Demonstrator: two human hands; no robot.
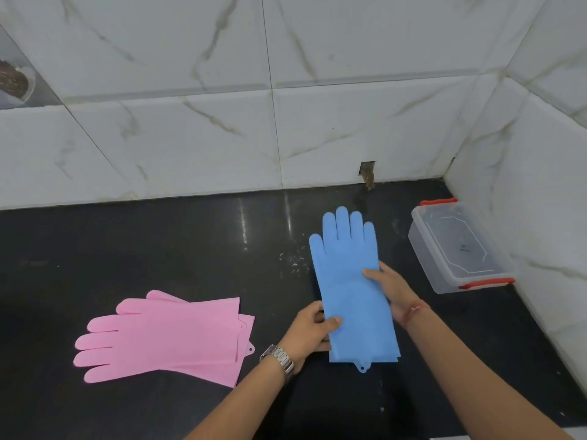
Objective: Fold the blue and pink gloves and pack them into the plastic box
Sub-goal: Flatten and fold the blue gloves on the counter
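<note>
The blue gloves (349, 281) lie stacked flat on the black counter (158, 242), fingers pointing to the back wall, cuffs toward me. My left hand (313, 331) grips their left edge near the cuff, thumb on top. My right hand (392, 289) holds the right edge at mid-length, thumb across the top. The pink gloves (165, 338) lie stacked at the left, fingers pointing left, untouched. The clear plastic box (457, 246) with red latches stands at the right by the side wall, its lid on.
White marble-look tiled walls close off the back and the right side. A small hole (367, 173) breaks the back wall at counter level. White crumbs (293, 263) lie left of the blue gloves. A wall niche at the upper left holds a dark object (14, 81).
</note>
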